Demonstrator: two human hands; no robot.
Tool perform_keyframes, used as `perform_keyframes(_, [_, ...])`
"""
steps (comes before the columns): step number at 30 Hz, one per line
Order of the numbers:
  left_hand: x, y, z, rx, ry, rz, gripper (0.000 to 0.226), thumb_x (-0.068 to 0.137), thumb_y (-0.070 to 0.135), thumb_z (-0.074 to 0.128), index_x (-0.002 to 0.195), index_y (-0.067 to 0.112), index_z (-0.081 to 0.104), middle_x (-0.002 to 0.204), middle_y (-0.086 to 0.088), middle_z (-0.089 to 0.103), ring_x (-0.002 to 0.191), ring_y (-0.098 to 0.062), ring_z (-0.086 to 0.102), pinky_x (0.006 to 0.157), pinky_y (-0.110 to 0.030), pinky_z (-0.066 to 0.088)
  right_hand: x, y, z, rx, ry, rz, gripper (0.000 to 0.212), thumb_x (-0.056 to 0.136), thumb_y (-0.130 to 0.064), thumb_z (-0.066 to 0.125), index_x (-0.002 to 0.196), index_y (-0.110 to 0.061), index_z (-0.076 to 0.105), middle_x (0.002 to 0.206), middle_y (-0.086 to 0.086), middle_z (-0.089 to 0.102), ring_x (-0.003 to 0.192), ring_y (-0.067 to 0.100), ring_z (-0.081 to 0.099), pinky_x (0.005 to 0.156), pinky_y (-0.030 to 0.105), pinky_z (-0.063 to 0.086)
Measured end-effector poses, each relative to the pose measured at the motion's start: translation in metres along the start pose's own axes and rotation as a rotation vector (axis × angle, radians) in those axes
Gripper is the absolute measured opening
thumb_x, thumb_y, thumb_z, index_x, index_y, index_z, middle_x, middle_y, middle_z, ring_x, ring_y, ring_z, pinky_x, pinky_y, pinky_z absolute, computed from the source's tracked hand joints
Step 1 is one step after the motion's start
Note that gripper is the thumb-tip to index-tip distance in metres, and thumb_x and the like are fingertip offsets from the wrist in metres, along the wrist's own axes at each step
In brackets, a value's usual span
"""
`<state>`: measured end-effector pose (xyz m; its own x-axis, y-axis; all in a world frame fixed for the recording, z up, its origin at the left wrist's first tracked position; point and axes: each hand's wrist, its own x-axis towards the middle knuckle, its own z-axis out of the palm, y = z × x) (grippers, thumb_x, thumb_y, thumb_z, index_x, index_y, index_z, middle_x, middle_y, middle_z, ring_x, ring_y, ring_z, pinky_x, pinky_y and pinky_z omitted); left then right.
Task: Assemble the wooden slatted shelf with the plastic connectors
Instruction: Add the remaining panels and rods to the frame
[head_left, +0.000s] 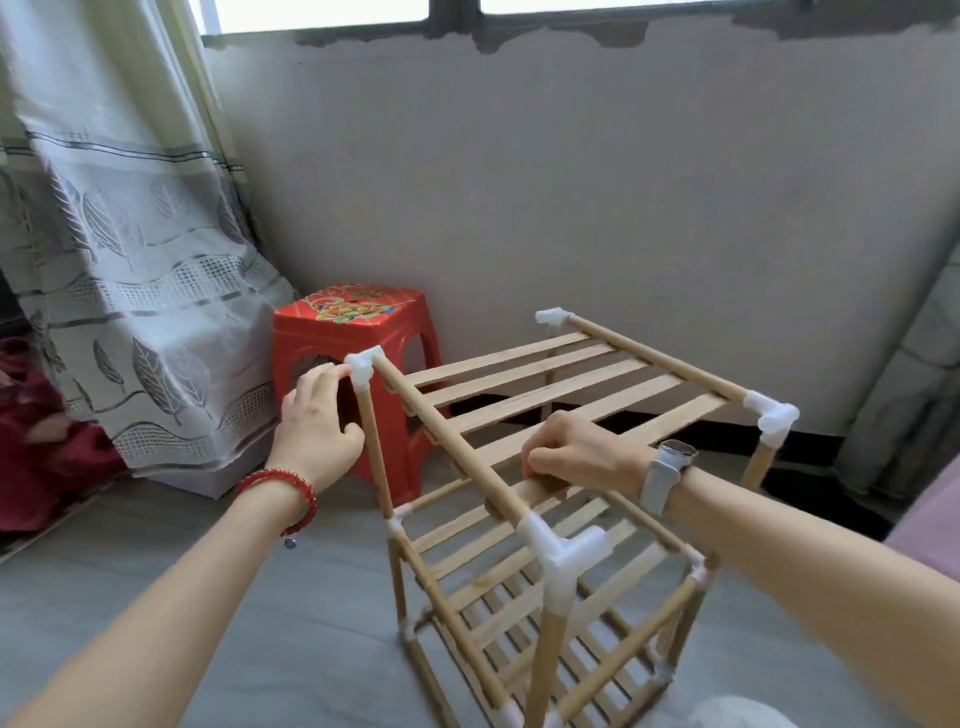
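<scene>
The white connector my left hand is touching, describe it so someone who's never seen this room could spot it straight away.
Find the red plastic stool against the wall beside the curtain. Right in front of it stands the wooden shelf; the connector caps its top corner nearest the stool. Of the top white corner pieces, only this one has the left hand, with the red bead bracelet, at it.

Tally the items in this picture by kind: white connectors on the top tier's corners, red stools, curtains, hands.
White corner connectors, top tier: 4
Red plastic stool: 1
Leaf-patterned curtain: 1
Hands, left hand and right hand: 2
Total: 8
</scene>
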<state>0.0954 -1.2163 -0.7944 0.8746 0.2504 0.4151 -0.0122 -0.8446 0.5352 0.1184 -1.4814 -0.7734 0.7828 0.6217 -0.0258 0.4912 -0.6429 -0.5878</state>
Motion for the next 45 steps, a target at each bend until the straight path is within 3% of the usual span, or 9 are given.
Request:
perform_keyframes(5, [0.035, 0.001, 0.008, 0.241, -0.273, 0.130, 0.087, 0.078, -0.003, 0.053, 0.149, 0.030, 0.014, 0.158, 0.002, 0.004, 0.145, -0.026, -0.001, 0.110, -0.048, 0.029, -0.017, 0.020, -0.031, -0.051, 0.001, 0.173, 0.028, 0.087, -0.009, 0.048, 0.061, -0.008, 0.055, 0.063, 0.005, 0.050, 0.060, 0.014, 0.047, 0.061, 0.027, 0.041])
perform_keyframes(8, [0.058, 0.009, 0.026, 0.316, -0.384, 0.193, 0.081, 0.078, -0.001, 0.057, 0.146, 0.029, 0.024, 0.153, 0.001, 0.020, 0.143, -0.025, 0.009, 0.108, -0.042, 0.034, -0.025, 0.030, -0.035, -0.160, 0.027, 0.215, 0.031, 0.091, -0.012, 0.044, 0.063, -0.006, 0.055, 0.062, 0.003, 0.049, 0.057, 0.010, 0.044, 0.057, 0.022, 0.041])
perform_keyframes(13, [0.070, 0.019, 0.036, 0.509, -0.261, 0.322, 0.024, 0.093, 0.029, 0.051, 0.117, 0.032, 0.051, 0.116, 0.008, 0.047, 0.107, -0.021, 0.038, 0.089, -0.031, 0.042, -0.029, 0.043, -0.032, -0.548, 0.177, 0.097, 0.036, 0.097, -0.018, 0.035, 0.066, -0.012, 0.052, 0.071, -0.002, 0.046, 0.083, 0.021, 0.048, 0.071, 0.021, 0.021])
perform_keyframes(19, [0.038, 0.039, 0.032, 0.511, -0.166, 0.343, 0.024, 0.090, 0.041, 0.050, 0.109, 0.027, 0.056, 0.099, 0.008, 0.049, 0.099, -0.021, 0.044, 0.085, -0.029, 0.040, -0.030, 0.066, -0.063, -0.702, 0.165, 0.120, 0.030, 0.093, -0.016, 0.038, 0.066, -0.017, 0.050, 0.086, 0.000, 0.060, 0.087, 0.015, 0.041, 0.091, 0.031, 0.035])
perform_keyframes(24, [-0.003, 0.065, 0.025, 0.435, -0.169, 0.386, 0.024, 0.091, 0.044, 0.046, 0.110, 0.031, 0.053, 0.096, 0.013, 0.047, 0.098, -0.011, 0.044, 0.069, -0.023, 0.037, -0.009, 0.074, -0.094, -0.708, 0.169, 0.331, 0.021, 0.094, -0.013, 0.039, 0.091, -0.010, 0.060, 0.098, 0.002, 0.061, 0.090, 0.023, 0.059, 0.085, 0.039, 0.051])
perform_keyframes(30, [-0.026, 0.051, 0.014, 0.202, -0.336, 0.488, 0.044, 0.085, 0.042, 0.060, 0.125, 0.032, 0.043, 0.104, 0.018, 0.045, 0.099, -0.003, 0.040, 0.079, -0.020, 0.042, 0.012, -0.010, -0.032, -0.444, 0.199, -0.099, 0.030, 0.098, -0.021, 0.039, 0.114, -0.015, 0.063, 0.114, -0.003, 0.057, 0.100, 0.009, 0.048, 0.086, 0.026, 0.041])
perform_keyframes(34, [-0.031, 0.031, 0.012, 0.018, -0.226, 0.371, 0.013, 0.087, 0.016, 0.063, 0.090, 0.021, 0.052, 0.090, 0.012, 0.042, 0.076, -0.014, 0.050, 0.068, -0.023, 0.041, 0.013, -0.027, 0.008, -0.518, 0.190, -0.265, 0.027, 0.094, -0.026, 0.044, 0.110, -0.016, 0.064, 0.112, -0.003, 0.054, 0.100, 0.007, 0.041, 0.085, 0.029, 0.041])
perform_keyframes(38, [-0.030, 0.028, 0.015, -0.030, -0.235, 0.301, 0.022, 0.088, 0.010, 0.060, 0.080, 0.024, 0.046, 0.086, 0.008, 0.040, 0.071, -0.018, 0.050, 0.063, -0.024, 0.040, 0.017, -0.030, 0.022, -0.601, 0.276, -0.313, 0.026, 0.093, -0.031, 0.049, 0.101, -0.010, 0.063, 0.107, 0.002, 0.052, 0.094, 0.017, 0.046, 0.082, 0.036, 0.043])
perform_keyframes(45, [-0.027, 0.029, 0.016, -0.113, -0.218, 0.142, 0.030, 0.083, -0.005, 0.054, 0.074, 0.023, 0.052, 0.085, 0.002, 0.045, 0.073, -0.020, 0.057, 0.064, -0.031, 0.050, 0.017, -0.026, 0.023, -0.590, 0.305, -0.348, 0.029, 0.096, -0.034, 0.047, 0.099, -0.010, 0.064, 0.103, -0.002, 0.051, 0.074, 0.009, 0.040, 0.054, 0.019, 0.027])
